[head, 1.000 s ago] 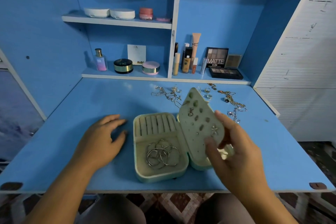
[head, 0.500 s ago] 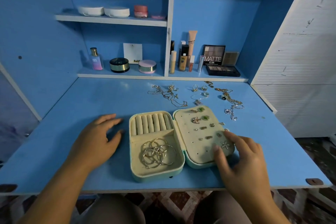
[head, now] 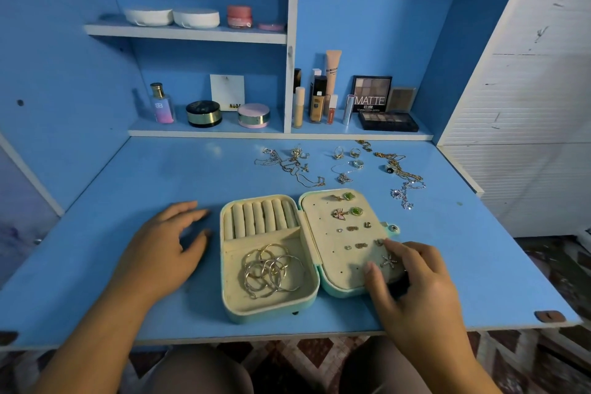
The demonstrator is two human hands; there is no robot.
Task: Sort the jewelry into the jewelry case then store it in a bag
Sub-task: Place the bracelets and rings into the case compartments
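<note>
Whereas the lid was held tilted up a second ago: the lid (head: 319,233) of the pale green, cream-lined jewelry case (head: 265,313) is now laid flat on the blue bench (head: 224,169), as it already was half a second ago.
Hands since then: the left hand is found in the same place, and the right hand has been brought down with the lid.
Right hand (head: 415,291): thumb and index fingertip are pressed on the lid's near right corner. The other fingers are curled over its right edge, and whether they reach beneath cannot be told.
Left hand (head: 163,253): laid palm down on the bench just left of the case, fingers loosely spread, nothing held, the case not touched.
Case position: opened flat at the near middle of the bench, between the two hands.
Case base, far part: a row of cream ring rolls (head: 259,217).
Case base, near compartment: a tangle of thin silver hoops (head: 271,269).
Lid panel:
- two green stone studs (head: 348,196)
- a butterfly piece (head: 339,214)
- small gold studs (head: 351,229)
- a starfish stud (head: 388,261) between thumb and index finger
Bench behind the case: silver chains (head: 287,166), loose rings (head: 355,153) and gold chains (head: 396,166) are spread out, apart from the case.
Lower shelf (head: 208,133): cosmetics are stood here, among them an eyeshadow palette marked MATTE (head: 372,89).
</note>
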